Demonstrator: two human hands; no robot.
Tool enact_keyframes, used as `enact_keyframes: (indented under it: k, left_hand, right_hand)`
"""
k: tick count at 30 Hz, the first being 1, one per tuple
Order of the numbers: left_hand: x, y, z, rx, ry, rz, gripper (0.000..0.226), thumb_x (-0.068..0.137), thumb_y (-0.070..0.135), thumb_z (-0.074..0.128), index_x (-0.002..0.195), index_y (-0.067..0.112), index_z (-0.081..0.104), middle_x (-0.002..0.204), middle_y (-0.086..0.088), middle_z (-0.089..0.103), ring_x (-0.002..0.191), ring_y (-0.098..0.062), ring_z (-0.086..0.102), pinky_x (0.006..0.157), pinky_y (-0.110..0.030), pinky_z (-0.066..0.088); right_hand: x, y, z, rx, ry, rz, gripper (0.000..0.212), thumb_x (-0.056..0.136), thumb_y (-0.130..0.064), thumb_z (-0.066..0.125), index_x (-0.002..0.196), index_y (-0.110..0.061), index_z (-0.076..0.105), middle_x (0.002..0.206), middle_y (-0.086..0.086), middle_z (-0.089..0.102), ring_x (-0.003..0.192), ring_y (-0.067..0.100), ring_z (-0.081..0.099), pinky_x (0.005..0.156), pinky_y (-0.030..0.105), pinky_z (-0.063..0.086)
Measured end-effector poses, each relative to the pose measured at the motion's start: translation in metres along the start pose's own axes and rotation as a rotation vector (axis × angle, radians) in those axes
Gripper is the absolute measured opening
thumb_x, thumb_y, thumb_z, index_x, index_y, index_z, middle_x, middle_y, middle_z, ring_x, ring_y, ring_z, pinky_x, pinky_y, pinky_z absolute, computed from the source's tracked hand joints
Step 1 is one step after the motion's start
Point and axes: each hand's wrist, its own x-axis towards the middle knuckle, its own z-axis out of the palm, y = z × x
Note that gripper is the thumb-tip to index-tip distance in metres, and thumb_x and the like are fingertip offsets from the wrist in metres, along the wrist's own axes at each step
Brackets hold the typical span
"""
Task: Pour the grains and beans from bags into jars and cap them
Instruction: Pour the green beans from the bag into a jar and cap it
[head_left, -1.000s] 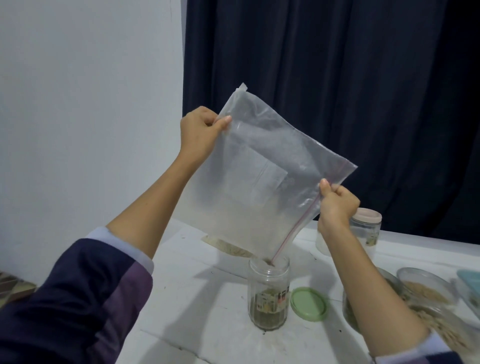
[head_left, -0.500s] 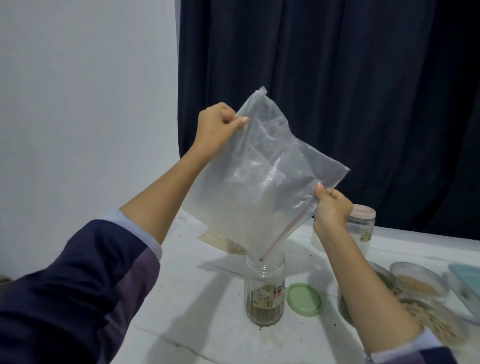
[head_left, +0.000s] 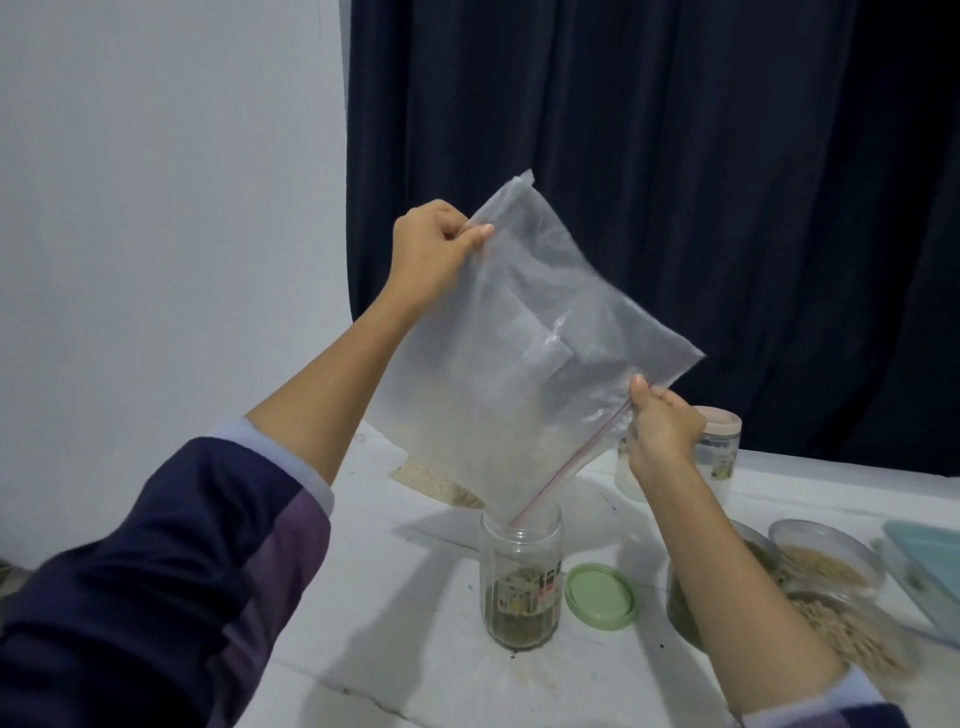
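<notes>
Zip-lock bag (head_left: 524, 364), clear crinkled plastic, hangs tilted between our left hand (head_left: 431, 249) pinching its top corner and our right hand (head_left: 662, 428) pinching the red-striped edge, its lowest corner inside the ribbed glass jar (head_left: 521, 577) on the white desk (head_left: 415, 649).

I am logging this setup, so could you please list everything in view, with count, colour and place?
bag: one, clear with red zip, held tilted, its lowest corner at the open jar's mouth
jar: one, clear glass, uncapped, dark grains at the bottom, table centre
lid: one, green, lying right of the jar
capped jar: one, clear with pink cap, behind right hand
grain bag: one, pale, lying behind the bag
containers: at least three, clear, filled, right edge
table: one, white
curtain: one, dark blue, behind
hands: left pinches the bag's top corner; right pinches the zip edge
</notes>
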Motion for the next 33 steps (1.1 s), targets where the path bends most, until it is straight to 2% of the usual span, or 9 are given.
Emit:
enact_keyframes:
  k: [4, 7, 10, 15, 20, 24, 27, 29, 33]
  left_hand:
    - [0.001, 0.000, 0.002, -0.002, -0.006, -0.001, 0.022, 0.086, 0.026, 0.068, 0.072, 0.009, 0.069, 0.081, 0.010, 0.058, 0.069, -0.002, 0.053, 0.061, -0.004, 0.040]
    - [0.002, -0.002, 0.004, -0.055, 0.038, -0.019, 0.025, 0.086, 0.027, 0.068, 0.079, 0.003, 0.070, 0.083, 0.007, 0.059, 0.071, -0.002, 0.054, 0.061, -0.006, 0.042]
    - [0.000, -0.001, 0.006, -0.013, -0.051, 0.006, 0.026, 0.086, 0.027, 0.068, 0.078, 0.003, 0.070, 0.083, 0.008, 0.059, 0.070, -0.002, 0.054, 0.060, -0.005, 0.042]
    - [0.002, 0.000, 0.005, -0.036, -0.005, 0.000, 0.024, 0.087, 0.025, 0.067, 0.079, 0.002, 0.071, 0.083, 0.008, 0.059, 0.071, -0.001, 0.054, 0.063, -0.004, 0.042]
    - [0.003, -0.007, 0.005, -0.061, 0.052, -0.055, 0.024, 0.085, 0.026, 0.068, 0.081, 0.003, 0.071, 0.080, 0.011, 0.057, 0.072, -0.003, 0.055, 0.066, -0.009, 0.043]
    - [0.001, -0.013, 0.008, -0.046, 0.056, -0.072, 0.024, 0.085, 0.028, 0.069, 0.082, 0.004, 0.072, 0.081, 0.009, 0.058, 0.072, -0.003, 0.055, 0.067, -0.011, 0.045]
    - [0.001, -0.017, 0.009, -0.021, 0.052, -0.063, 0.026, 0.085, 0.028, 0.069, 0.082, 0.002, 0.071, 0.083, 0.005, 0.060, 0.070, -0.003, 0.054, 0.063, -0.007, 0.043]
    - [0.001, -0.019, 0.009, -0.018, 0.056, -0.063, 0.026, 0.085, 0.028, 0.069, 0.081, 0.002, 0.070, 0.083, 0.005, 0.059, 0.069, -0.002, 0.054, 0.061, -0.005, 0.042]
    - [0.006, -0.022, 0.009, -0.017, 0.066, -0.065, 0.027, 0.085, 0.030, 0.069, 0.082, 0.003, 0.071, 0.086, 0.003, 0.061, 0.071, -0.003, 0.054, 0.064, -0.009, 0.044]
  right_hand:
    - [0.001, -0.002, 0.000, -0.014, -0.015, -0.017, 0.032, 0.091, -0.019, 0.065, 0.063, -0.012, 0.050, 0.066, 0.001, 0.049, 0.062, 0.012, 0.043, 0.064, 0.023, 0.045]
    - [0.003, -0.001, 0.001, -0.013, -0.021, -0.053, 0.034, 0.091, -0.018, 0.064, 0.062, -0.013, 0.048, 0.067, 0.000, 0.048, 0.063, 0.012, 0.044, 0.062, 0.020, 0.043]
    - [0.000, 0.002, 0.002, -0.050, -0.090, -0.034, 0.030, 0.091, -0.018, 0.065, 0.064, -0.011, 0.052, 0.069, 0.001, 0.054, 0.065, 0.012, 0.049, 0.066, 0.022, 0.047]
    - [0.002, 0.005, 0.000, -0.041, -0.090, -0.024, 0.026, 0.091, -0.016, 0.064, 0.069, -0.010, 0.053, 0.075, 0.004, 0.057, 0.078, 0.019, 0.053, 0.082, 0.034, 0.051]
    - [0.003, 0.008, -0.002, -0.029, -0.085, -0.021, 0.026, 0.092, -0.018, 0.063, 0.069, -0.011, 0.052, 0.076, 0.006, 0.054, 0.078, 0.021, 0.051, 0.083, 0.037, 0.051]
    - [0.002, 0.009, -0.002, -0.038, -0.135, -0.036, 0.028, 0.092, -0.016, 0.063, 0.066, -0.012, 0.053, 0.070, 0.001, 0.054, 0.067, 0.013, 0.049, 0.067, 0.026, 0.046]
    - [0.004, 0.011, -0.003, -0.016, -0.078, -0.053, 0.031, 0.093, -0.016, 0.062, 0.064, -0.012, 0.050, 0.067, 0.000, 0.050, 0.065, 0.012, 0.046, 0.067, 0.026, 0.044]
    - [0.004, 0.012, -0.001, -0.047, -0.131, -0.055, 0.030, 0.093, -0.016, 0.061, 0.066, -0.011, 0.050, 0.067, 0.001, 0.049, 0.064, 0.011, 0.044, 0.065, 0.025, 0.042]
    - [0.007, 0.010, 0.003, -0.069, -0.141, -0.083, 0.018, 0.097, -0.018, 0.056, 0.083, -0.006, 0.056, 0.076, 0.003, 0.056, 0.074, 0.015, 0.052, 0.070, 0.026, 0.045]
